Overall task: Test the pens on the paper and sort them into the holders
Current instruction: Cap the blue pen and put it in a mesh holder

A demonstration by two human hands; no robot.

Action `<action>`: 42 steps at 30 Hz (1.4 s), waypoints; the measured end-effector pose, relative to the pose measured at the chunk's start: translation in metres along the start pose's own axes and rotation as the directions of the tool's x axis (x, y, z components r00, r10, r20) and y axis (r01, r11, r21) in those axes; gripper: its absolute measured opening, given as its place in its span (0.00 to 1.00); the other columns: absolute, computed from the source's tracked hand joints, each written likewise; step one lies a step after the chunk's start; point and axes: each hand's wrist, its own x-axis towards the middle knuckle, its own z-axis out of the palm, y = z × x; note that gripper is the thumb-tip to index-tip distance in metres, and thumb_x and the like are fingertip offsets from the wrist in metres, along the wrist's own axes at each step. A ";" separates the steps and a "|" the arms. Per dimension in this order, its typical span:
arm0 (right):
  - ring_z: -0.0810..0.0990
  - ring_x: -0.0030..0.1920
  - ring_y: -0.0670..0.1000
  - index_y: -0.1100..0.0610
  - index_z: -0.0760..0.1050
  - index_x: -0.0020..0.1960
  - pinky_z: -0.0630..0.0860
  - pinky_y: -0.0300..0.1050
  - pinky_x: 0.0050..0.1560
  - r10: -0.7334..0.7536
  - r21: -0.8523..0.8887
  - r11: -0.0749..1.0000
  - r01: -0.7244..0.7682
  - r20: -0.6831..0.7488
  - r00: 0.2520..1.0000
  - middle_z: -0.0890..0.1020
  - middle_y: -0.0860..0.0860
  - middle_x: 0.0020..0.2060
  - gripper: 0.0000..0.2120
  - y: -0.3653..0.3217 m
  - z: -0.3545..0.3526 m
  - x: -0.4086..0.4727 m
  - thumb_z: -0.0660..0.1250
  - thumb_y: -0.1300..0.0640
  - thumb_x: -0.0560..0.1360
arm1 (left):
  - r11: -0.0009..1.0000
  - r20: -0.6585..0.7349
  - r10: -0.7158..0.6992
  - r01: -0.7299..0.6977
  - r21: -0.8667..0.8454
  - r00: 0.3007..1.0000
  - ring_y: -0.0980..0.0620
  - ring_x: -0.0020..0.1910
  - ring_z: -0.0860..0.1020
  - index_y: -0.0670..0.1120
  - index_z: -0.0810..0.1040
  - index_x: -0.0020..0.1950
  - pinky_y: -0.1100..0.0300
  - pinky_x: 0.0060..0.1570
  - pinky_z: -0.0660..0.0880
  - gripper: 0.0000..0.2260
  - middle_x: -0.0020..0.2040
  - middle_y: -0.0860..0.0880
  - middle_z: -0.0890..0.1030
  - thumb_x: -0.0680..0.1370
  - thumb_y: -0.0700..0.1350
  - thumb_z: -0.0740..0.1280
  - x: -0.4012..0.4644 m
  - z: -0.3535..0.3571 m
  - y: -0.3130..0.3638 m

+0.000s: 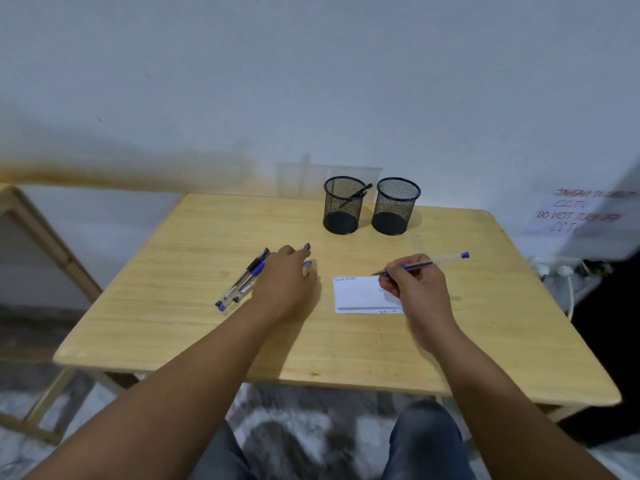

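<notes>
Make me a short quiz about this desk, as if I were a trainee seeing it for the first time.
1. True or false: both mesh holders are empty.
2. Which hand holds a pen as if to write? A. left B. right C. neither
3. Fill in: the sheet of paper lies under the ____ hand.

Key
1. False: the left holder has a dark pen leaning inside; the right holder looks empty.
2. B: the right hand grips a blue-capped pen, tip just above the paper. The left hand rests on the loose pens on the table.
3. right
</notes>
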 end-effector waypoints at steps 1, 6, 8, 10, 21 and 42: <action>0.84 0.38 0.47 0.60 0.77 0.45 0.81 0.55 0.56 -0.005 0.002 1.000 0.005 0.002 1.000 0.83 0.53 0.36 0.03 -0.002 -0.001 -0.003 0.68 0.62 0.77 | 0.999 0.016 0.020 -0.021 0.050 1.000 0.46 0.50 0.77 0.48 0.77 0.64 0.54 0.48 0.74 0.17 0.53 0.47 0.77 0.77 0.49 0.61 0.002 0.000 0.000; 0.85 0.40 0.48 0.59 0.76 0.45 0.82 0.49 0.53 -0.033 -0.025 0.999 0.033 0.016 0.999 0.84 0.56 0.39 0.03 -0.013 -0.004 -0.017 0.67 0.62 0.78 | 0.964 0.100 0.087 -0.109 0.241 0.991 0.45 0.49 0.78 0.49 0.78 0.62 0.54 0.45 0.74 0.14 0.52 0.46 0.78 0.79 0.43 0.60 0.011 -0.003 0.003; 0.86 0.40 0.48 0.60 0.76 0.45 0.82 0.47 0.52 -0.038 -0.023 0.999 0.038 0.032 0.999 0.84 0.56 0.40 0.03 -0.016 -0.006 -0.022 0.67 0.62 0.78 | 0.970 0.097 0.083 -0.103 0.219 0.992 0.45 0.51 0.78 0.52 0.78 0.63 0.54 0.46 0.75 0.15 0.53 0.47 0.78 0.79 0.42 0.59 0.011 -0.005 0.004; 0.86 0.41 0.48 0.59 0.76 0.44 0.81 0.46 0.50 -0.042 -0.003 0.999 0.042 0.047 0.998 0.84 0.54 0.39 0.03 -0.017 -0.007 -0.026 0.67 0.63 0.77 | 0.988 0.075 0.075 -0.084 0.127 0.994 0.45 0.52 0.78 0.54 0.78 0.64 0.54 0.48 0.75 0.16 0.54 0.47 0.78 0.79 0.42 0.60 0.008 -0.007 0.010; 0.86 0.40 0.51 0.60 0.78 0.47 0.82 0.47 0.48 -0.159 0.020 0.987 0.159 0.042 0.986 0.86 0.53 0.37 0.06 -0.036 -0.001 -0.033 0.74 0.64 0.72 | 0.569 0.123 -0.237 0.241 -0.786 0.964 0.60 0.33 0.79 0.48 0.85 0.47 0.68 0.34 0.72 0.05 0.39 0.51 0.85 0.72 0.46 0.75 -0.033 -0.051 0.058; 0.83 0.37 0.49 0.59 0.81 0.44 0.79 0.39 0.41 -0.113 0.111 0.989 0.102 0.099 0.989 0.85 0.54 0.36 0.06 -0.025 0.034 0.004 0.76 0.62 0.69 | 0.100 0.328 -0.313 0.374 -0.922 0.892 0.55 0.38 0.76 0.46 0.84 0.47 0.59 0.45 0.72 0.04 0.43 0.47 0.86 0.74 0.44 0.72 -0.022 -0.038 0.061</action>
